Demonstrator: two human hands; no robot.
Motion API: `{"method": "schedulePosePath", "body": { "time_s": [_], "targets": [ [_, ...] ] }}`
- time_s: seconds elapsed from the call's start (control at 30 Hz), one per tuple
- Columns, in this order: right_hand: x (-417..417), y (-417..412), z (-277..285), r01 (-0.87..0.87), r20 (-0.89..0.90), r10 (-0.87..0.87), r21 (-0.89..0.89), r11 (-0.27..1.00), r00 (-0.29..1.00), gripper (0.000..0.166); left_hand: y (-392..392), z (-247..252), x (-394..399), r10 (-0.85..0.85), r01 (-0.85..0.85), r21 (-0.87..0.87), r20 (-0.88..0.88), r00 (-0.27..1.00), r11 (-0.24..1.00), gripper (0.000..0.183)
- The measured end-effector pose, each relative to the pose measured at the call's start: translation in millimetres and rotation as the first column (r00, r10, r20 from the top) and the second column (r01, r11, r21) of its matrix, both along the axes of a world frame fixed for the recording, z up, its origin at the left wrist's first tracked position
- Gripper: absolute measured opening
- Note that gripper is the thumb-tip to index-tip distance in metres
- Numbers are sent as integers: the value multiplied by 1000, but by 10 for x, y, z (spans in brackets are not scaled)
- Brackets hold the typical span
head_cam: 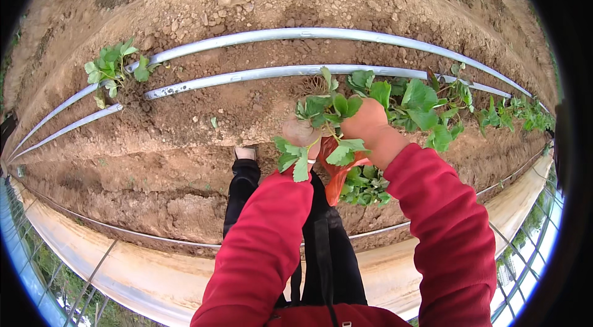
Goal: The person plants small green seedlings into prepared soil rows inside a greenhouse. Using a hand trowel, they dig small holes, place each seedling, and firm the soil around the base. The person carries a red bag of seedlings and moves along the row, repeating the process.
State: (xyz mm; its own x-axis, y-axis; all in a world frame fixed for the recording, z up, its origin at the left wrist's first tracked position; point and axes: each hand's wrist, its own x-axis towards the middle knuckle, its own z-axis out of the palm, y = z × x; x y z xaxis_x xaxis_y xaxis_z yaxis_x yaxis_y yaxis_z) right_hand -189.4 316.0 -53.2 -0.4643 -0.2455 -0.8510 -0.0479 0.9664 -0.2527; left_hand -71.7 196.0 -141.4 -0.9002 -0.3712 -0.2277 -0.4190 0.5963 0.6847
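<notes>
My left hand [301, 132] is among the stems and leaves of a strawberry plant [316, 107], whose bare roots hang at its top. My right hand [367, 119] touches the same plant from the right; its fingers are partly hidden behind leaves. Both hands are close together over the soil bed. Below them, an orange-red plastic bag [337, 176] hangs before my legs, with more leafy strawberry plants [366, 184] at its right. A row of strawberry plants [419, 102] lies just right of my right hand.
Two pale drip irrigation hoses [259, 36] run along the soil bed. A strawberry plant with exposed roots [111, 65] lies across them at left. My foot [245, 153] stands in the furrow. Behind it run a thin pipe [185, 242] and greenhouse plastic sheeting [153, 267].
</notes>
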Motion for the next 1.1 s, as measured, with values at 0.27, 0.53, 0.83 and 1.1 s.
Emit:
{"method": "schedulePosePath", "body": {
  "time_s": [0.27, 0.53, 0.83, 1.1],
  "targets": [
    [5, 142, 25, -234, -132, 226, -48, 971, 965, 27, 187, 49, -195, 203, -121, 489, -117, 972, 864, 44],
    [330, 579, -273, -135, -263, 81, -192, 972, 961, 22, 317, -7, -250, -214, 142, 226, 332, 919, 964, 40],
    [50, 200, 165, -302, -139, 310, 74, 950, 941, 16, 59, -3, -361, -120, 127, 33, -163, 979, 991, 24],
    [134, 238, 61, -377, -118, 382, 59, 924, 917, 22, -25, -52, -494, -161, 223, 232, -261, 952, 947, 20]
  ]
}}
